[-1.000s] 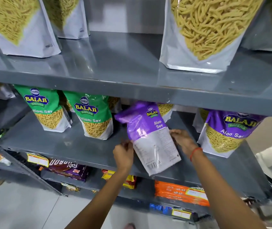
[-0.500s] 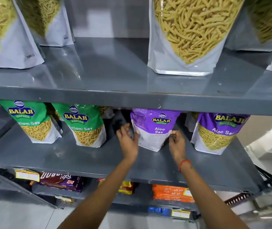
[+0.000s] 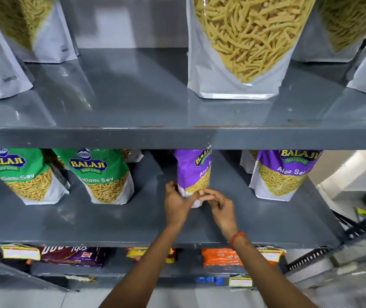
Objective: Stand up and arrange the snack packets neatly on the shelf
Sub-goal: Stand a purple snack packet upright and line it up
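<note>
From the head camera, we see the purple Aloo Sev packet [image 3: 194, 174] standing upright on the middle shelf [image 3: 110, 221], its long axis vertical and its top hidden behind the lip of the upper shelf [image 3: 177, 138]; its printed face is turned partly to our right, so it does not sit square to the front like its neighbours. Our left hand [image 3: 177, 204] and right hand [image 3: 219, 205] meet at its lower edge, directly in front of it, so the packet lies straight ahead of and just above the fingertips. The left fingers wrap the bottom left corner and seem closed on it; the right fingers [image 3: 206, 193] are loosely curled and touch the bottom front edge, though we cannot tell whether they pinch it or only rest there. Both hands are equally near. We judge that the next move is a small twist to face the packet forward. To the left stands a green Ratlami Sev packet [image 3: 102, 176], apart from ours, with a second green packet [image 3: 21, 174] beyond; to the right another purple packet [image 3: 282, 174] stands well clear. Nothing blocks the hands, and the gaps on both sides leave room to turn.
</note>
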Action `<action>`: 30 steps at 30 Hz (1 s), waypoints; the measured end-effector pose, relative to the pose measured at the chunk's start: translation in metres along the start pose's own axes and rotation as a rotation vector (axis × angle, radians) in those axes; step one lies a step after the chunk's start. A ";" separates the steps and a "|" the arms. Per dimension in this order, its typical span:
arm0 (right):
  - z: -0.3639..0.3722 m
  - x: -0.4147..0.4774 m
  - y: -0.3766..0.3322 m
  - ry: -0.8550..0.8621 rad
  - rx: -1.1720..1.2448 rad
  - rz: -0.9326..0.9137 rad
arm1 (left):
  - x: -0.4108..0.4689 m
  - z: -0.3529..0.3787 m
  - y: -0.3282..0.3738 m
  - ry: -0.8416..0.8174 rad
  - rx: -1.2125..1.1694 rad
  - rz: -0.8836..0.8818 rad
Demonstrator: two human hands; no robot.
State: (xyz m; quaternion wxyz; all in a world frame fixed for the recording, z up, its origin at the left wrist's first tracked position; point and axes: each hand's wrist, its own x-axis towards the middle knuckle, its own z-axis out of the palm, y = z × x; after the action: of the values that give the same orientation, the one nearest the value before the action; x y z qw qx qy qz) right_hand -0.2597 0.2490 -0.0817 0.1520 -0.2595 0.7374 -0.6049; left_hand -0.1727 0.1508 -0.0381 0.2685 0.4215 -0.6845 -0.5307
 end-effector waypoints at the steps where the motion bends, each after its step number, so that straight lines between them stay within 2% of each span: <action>1: -0.002 0.003 -0.002 0.046 0.001 -0.002 | 0.006 -0.005 -0.001 -0.030 0.020 -0.003; 4: -0.011 0.022 -0.015 0.185 -0.004 -0.005 | 0.026 -0.023 -0.008 -0.172 0.029 0.004; 5: -0.014 0.031 -0.018 0.137 0.019 0.032 | 0.033 -0.029 -0.010 -0.246 0.000 0.009; 8: -0.015 0.044 -0.017 -0.159 0.072 0.161 | 0.051 -0.046 -0.008 -0.460 -0.048 0.046; 9: -0.012 0.045 -0.014 -0.197 0.062 0.180 | 0.055 -0.049 -0.007 -0.508 -0.048 0.057; 11: -0.006 0.039 -0.007 -0.157 0.065 0.214 | 0.064 -0.051 -0.007 -0.540 -0.055 0.081; 16: 0.004 0.031 -0.009 -0.055 0.074 0.185 | 0.062 -0.048 -0.011 -0.485 -0.071 0.127; 18: 0.005 0.030 -0.013 -0.036 -0.023 0.164 | 0.052 -0.046 -0.010 -0.453 -0.080 0.151; 20: 0.003 0.025 -0.017 0.051 -0.168 0.070 | 0.037 -0.035 -0.009 -0.313 -0.021 0.210; 22: -0.004 0.013 -0.021 0.151 -0.263 -0.028 | 0.014 -0.022 -0.007 -0.103 0.184 0.303; 24: -0.015 0.003 -0.028 0.231 -0.300 -0.178 | -0.012 -0.008 -0.001 0.117 0.441 0.473; 25: -0.023 0.000 -0.031 0.258 -0.307 -0.260 | -0.026 0.002 0.005 0.165 0.493 0.562; 27: -0.043 -0.004 -0.037 0.286 -0.325 -0.380 | -0.041 0.028 0.010 0.139 0.495 0.687; 30: -0.083 -0.009 -0.036 0.321 -0.355 -0.438 | -0.061 0.079 0.024 0.029 0.399 0.737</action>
State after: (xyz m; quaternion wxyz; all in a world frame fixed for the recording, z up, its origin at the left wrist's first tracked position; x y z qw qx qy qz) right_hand -0.2895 0.3169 -0.0294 -0.1477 -0.3359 0.7724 -0.5185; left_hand -0.2137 0.2445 -0.0332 0.3631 0.1998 -0.8751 -0.2500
